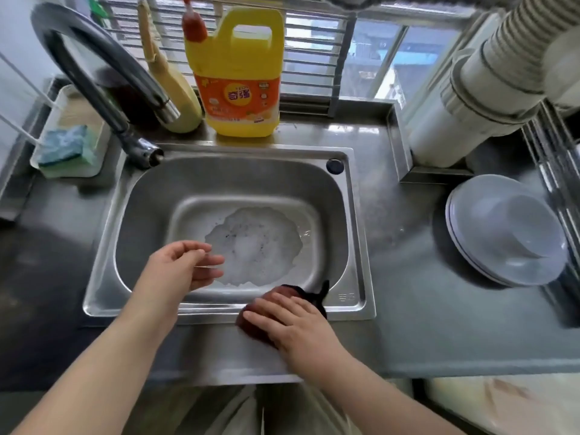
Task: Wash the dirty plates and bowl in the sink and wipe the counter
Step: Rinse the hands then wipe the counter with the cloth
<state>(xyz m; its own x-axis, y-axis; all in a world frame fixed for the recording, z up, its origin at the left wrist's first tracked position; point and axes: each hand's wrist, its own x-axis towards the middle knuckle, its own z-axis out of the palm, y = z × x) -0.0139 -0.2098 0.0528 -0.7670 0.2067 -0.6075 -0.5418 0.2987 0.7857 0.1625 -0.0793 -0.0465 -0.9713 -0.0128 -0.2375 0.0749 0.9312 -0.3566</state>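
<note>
Setting: a steel kitchen counter (408, 309) with a sink (357, 246) sunk into it, under a barred window at the top of the frame.
Right hand: the right hand (298, 324), low in the frame and right of centre, lay flat with straight fingers on a dark red cloth (282, 304) at the near rim of the sink; it pressed the cloth and did not clench it, probably to wipe the rim.
Left hand: the left hand (185, 265) hung over the basin, fingers loosely bent, holding nothing, I think kept out of the way.
Basin: only white foam (254, 246) lay on the bottom.
Dishes: the plates (470, 255) stood stacked with the bowl (527, 233) on top, on the counter at the right edge, seemingly already washed.
Far side: yellow detergent bottle (238, 73), curved tap (103, 76), and sponge (66, 146) in a tray at upper left.
</note>
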